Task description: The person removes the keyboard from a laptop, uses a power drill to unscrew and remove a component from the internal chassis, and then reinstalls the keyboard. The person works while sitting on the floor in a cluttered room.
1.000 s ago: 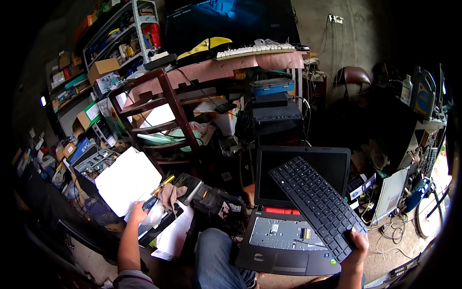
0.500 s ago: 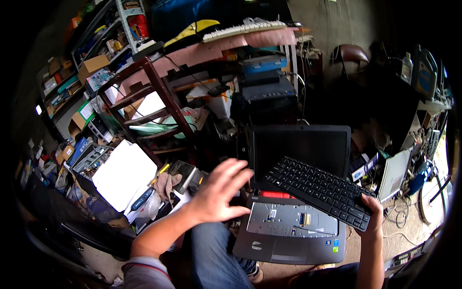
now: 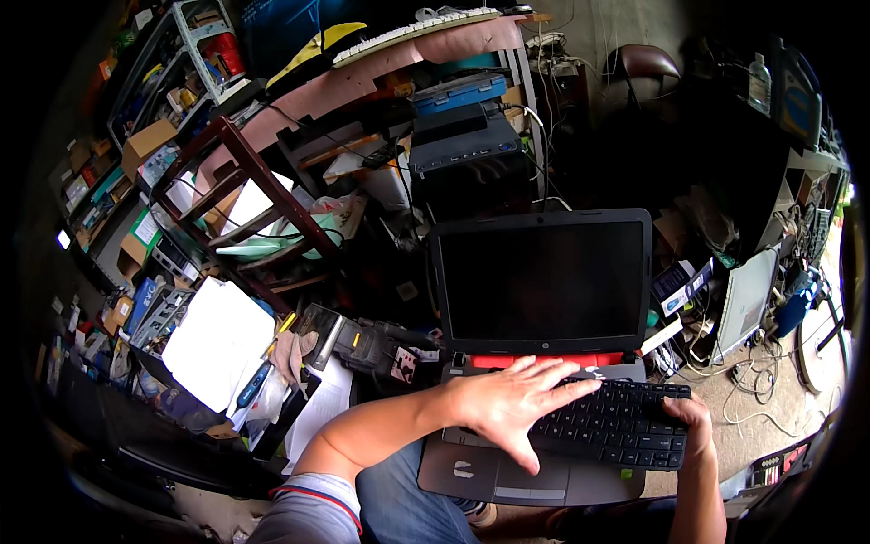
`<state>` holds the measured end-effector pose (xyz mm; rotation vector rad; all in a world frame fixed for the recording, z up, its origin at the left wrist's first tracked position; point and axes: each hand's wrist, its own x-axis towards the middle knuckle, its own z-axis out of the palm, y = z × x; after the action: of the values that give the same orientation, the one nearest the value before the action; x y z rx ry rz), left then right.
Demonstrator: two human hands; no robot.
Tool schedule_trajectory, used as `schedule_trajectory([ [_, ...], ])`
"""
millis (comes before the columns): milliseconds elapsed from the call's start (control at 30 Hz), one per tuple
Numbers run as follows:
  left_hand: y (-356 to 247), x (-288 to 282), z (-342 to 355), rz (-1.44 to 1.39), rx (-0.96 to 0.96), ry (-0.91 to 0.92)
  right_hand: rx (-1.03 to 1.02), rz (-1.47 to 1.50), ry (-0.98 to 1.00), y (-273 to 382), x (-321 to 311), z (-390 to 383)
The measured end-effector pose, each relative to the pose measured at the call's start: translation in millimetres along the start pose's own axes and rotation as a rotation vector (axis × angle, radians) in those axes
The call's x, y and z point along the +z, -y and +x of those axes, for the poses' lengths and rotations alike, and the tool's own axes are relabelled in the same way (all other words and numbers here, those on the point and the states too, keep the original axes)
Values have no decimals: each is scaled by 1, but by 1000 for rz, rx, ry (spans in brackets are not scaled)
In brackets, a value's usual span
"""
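Note:
An open laptop (image 3: 544, 276) with a dark screen lies across my lap, a red strip below the hinge. Over its lower half is a loose black keyboard (image 3: 607, 428), hiding most of the exposed metal plate. My right hand (image 3: 691, 422) grips the keyboard's right end, thumb on top. My left hand (image 3: 507, 412) is spread, fingers apart, over the left part of the keyboard; contact is unclear. The palmrest and touchpad (image 3: 526, 488) show below.
Left lie white sheets (image 3: 213, 340), a blue tool (image 3: 254, 385) and a dark bag (image 3: 353, 340). Behind stand a wooden chair frame (image 3: 263, 190) and black equipment (image 3: 462, 150). Right are a silver panel (image 3: 743, 304) and tangled cables (image 3: 761, 385).
My left hand has left the blue tool on the left and moved right over the laptop. The keyboard has been lowered and turned level onto the laptop's lower half. The view has shifted.

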<state>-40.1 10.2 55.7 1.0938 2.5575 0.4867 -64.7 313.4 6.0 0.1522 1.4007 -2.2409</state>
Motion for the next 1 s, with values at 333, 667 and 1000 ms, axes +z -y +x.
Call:
schedule_trajectory([
  [333,13,8,-5,-120,61,-112,44,98,16,-10,4,12],
  [667,31,0,-12,-577,-163,-196,-112,23,13,-13,4,28],
  [1000,24,-3,-8,-860,-465,-118,-337,-623,45,-31,27,14],
])
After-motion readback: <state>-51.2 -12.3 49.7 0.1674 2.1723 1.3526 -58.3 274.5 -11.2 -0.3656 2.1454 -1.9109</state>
